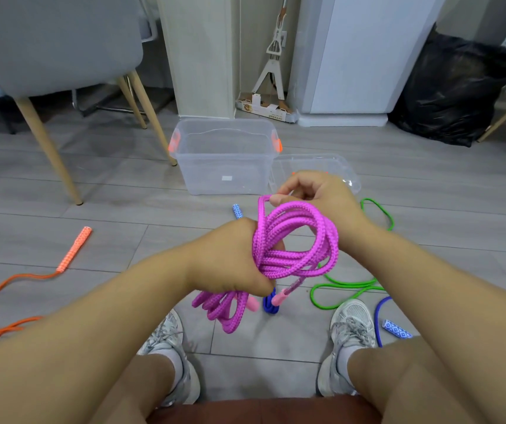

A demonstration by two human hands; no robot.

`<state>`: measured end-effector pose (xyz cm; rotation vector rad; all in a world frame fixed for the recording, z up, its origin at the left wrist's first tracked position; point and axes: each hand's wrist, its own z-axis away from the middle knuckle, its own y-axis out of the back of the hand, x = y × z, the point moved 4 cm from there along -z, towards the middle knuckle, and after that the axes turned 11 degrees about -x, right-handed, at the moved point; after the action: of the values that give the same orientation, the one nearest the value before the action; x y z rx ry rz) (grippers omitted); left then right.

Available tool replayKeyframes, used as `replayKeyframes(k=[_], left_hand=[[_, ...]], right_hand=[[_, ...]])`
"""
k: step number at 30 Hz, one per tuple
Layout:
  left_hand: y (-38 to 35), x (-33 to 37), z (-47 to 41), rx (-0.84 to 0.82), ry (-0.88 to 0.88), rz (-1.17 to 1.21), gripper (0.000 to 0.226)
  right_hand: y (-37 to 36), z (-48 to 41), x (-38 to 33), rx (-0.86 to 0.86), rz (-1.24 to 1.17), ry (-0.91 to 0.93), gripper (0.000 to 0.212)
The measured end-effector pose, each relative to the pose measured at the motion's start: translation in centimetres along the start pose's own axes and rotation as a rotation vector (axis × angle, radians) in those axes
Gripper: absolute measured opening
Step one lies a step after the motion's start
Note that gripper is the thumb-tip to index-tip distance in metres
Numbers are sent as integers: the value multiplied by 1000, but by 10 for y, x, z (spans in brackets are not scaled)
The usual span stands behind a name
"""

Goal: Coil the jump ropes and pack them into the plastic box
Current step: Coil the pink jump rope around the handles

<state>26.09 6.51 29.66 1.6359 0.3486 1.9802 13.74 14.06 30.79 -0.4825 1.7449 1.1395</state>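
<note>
Two hands (230, 258) (312, 194) gripping one pink rope (294, 240), three ropes (16, 276) (346, 284) (378, 319) loose, one box (215, 166)

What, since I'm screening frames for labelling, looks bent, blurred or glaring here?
Head view: wide-angle distortion tilts uprights such as the white cabinet. The light is soft and shadows are faint. The pink rope is sharp. The plastic box shows only a mild sheen.

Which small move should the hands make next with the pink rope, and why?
Probably wind the strand pinched by the right hand around the pink rope bundle in the left hand: its coils hang loose, and the plastic box stands open with no rope inside.
</note>
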Motion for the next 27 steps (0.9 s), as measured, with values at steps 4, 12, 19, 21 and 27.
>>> replayKeyframes(k=[4,12,19,21,27], left_hand=[[6,9,3,54,-83,168,42],[32,-21,11,349,41,381,33],[30,-15,5,463,-11,274,35],[30,-12,2,516,-46,311,35],[43,-15,8,669,-50,491,24]], right_hand=[[-10,8,0,-226,254,-90,26],[-11,19,12,-149,193,-155,17],[-31,32,5,-298,268,-168,22],[-28,29,6,-288,255,-187,23],[-19,30,9,-327,238,-225,17]])
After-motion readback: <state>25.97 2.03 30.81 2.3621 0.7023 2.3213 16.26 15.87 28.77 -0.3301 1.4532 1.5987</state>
